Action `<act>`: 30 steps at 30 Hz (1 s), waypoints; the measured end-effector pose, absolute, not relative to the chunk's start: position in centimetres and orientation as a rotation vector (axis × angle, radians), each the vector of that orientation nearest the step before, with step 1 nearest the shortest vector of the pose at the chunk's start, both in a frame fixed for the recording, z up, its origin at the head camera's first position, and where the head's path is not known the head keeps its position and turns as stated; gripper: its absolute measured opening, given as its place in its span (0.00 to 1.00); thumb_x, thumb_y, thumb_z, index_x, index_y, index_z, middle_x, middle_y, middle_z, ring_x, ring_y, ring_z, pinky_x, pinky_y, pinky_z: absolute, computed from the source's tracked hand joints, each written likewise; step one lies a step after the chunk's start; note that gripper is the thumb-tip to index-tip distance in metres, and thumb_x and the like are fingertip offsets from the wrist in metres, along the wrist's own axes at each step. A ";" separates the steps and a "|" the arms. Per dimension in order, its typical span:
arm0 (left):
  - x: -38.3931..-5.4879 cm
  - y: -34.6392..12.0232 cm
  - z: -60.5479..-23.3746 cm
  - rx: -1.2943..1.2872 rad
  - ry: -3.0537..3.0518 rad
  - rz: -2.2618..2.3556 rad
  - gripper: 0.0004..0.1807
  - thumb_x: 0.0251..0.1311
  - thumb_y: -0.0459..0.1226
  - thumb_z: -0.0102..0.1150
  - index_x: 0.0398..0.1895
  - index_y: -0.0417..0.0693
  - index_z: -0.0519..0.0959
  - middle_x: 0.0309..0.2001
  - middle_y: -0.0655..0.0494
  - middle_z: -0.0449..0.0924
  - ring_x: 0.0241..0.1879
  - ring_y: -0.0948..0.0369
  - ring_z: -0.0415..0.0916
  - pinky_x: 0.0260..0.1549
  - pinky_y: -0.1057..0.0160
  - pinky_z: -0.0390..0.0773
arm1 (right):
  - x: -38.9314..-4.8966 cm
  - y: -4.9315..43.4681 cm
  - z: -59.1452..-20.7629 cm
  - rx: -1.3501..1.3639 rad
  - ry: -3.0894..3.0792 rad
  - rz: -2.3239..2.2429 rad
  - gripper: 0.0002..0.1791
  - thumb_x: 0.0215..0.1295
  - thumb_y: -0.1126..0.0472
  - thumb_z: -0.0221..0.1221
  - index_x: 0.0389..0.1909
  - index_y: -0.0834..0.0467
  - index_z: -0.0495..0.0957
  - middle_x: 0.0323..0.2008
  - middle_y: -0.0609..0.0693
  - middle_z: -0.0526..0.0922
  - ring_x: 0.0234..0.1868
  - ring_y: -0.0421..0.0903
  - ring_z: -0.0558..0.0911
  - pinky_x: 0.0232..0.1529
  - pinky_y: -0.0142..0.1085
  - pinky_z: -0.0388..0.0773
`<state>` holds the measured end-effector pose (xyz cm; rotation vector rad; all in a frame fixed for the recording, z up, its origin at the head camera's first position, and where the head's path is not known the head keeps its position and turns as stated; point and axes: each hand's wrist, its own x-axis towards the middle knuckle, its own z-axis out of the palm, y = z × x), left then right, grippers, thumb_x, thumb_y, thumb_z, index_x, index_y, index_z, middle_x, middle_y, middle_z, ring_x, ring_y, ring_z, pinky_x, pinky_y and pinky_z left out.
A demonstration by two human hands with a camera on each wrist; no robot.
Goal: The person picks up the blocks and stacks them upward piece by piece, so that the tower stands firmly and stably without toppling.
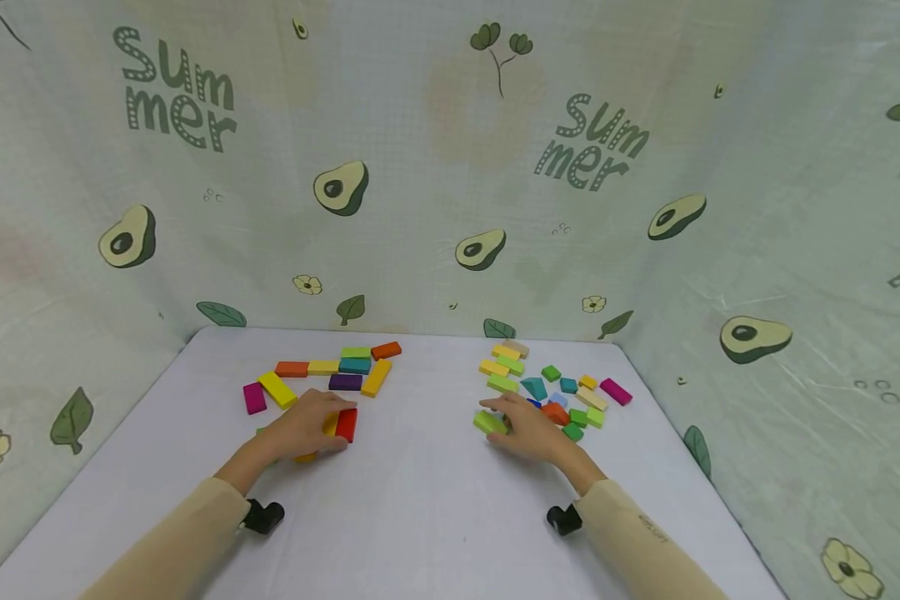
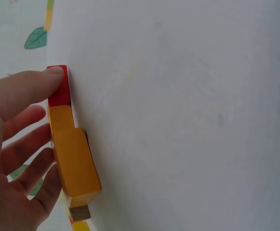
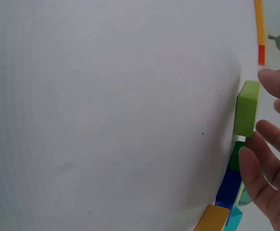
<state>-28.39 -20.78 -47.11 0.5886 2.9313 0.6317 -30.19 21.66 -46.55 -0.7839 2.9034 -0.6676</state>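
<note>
Pale printed cloth (image 1: 412, 125) stands behind a white table (image 1: 420, 517). Blocks lie in two groups, left and right.

Left group: nine blocks (image 1: 354, 367) beyond the left hand (image 1: 307, 423): three yellow to amber, two orange-red, one each lime, teal, purple, magenta. Under that hand, one red block (image 1: 347, 425) beside an orange block (image 1: 331, 424). Fingers spread, thumb over the red block; cannot tell whether it is pinched.

Right group: far column (image 1: 502, 382) of five (two yellow, two lime, one tan); one magenta block (image 1: 616, 392) outermost. Right hand (image 1: 528, 429): thumb and fingers apart around one lime block (image 1: 489, 422).

Appearance: red block plain, flat, oblong; lime block oblong, light green, smooth-faced, crisp-edged.
</note>
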 end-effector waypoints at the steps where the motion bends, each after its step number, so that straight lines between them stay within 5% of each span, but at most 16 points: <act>1: -28.4 -20.7 -47.1 0.589 2.931 0.627 0.38 0.58 0.45 0.79 0.73 0.49 0.78 0.67 0.44 0.79 0.68 0.42 0.68 0.60 0.39 0.81 | -30.2 21.7 -46.6 -0.790 2.898 -0.670 0.32 0.70 0.56 0.71 0.73 0.52 0.76 0.60 0.52 0.78 0.48 0.45 0.76 0.54 0.45 0.81; 10: -28.4 -20.1 -47.0 0.602 2.941 0.640 0.34 0.58 0.44 0.80 0.68 0.48 0.82 0.63 0.46 0.81 0.66 0.43 0.70 0.60 0.39 0.80 | -30.3 21.7 -46.5 -0.807 2.820 -0.728 0.34 0.67 0.58 0.73 0.73 0.58 0.76 0.64 0.54 0.75 0.40 0.41 0.77 0.42 0.30 0.79; 17: -28.1 -19.3 -46.9 0.631 2.921 0.694 0.31 0.59 0.43 0.79 0.66 0.47 0.83 0.61 0.48 0.82 0.61 0.48 0.74 0.60 0.42 0.81 | -30.3 21.8 -46.5 -0.747 2.778 -0.780 0.35 0.67 0.61 0.73 0.73 0.62 0.75 0.65 0.56 0.75 0.41 0.41 0.78 0.42 0.30 0.80; 30: -28.0 -17.8 -46.8 0.545 2.872 0.797 0.35 0.56 0.41 0.82 0.69 0.47 0.81 0.53 0.52 0.81 0.42 0.60 0.72 0.40 0.63 0.80 | -30.7 21.7 -46.5 -0.747 2.734 -0.843 0.33 0.65 0.62 0.74 0.70 0.62 0.77 0.61 0.56 0.76 0.42 0.43 0.80 0.44 0.31 0.81</act>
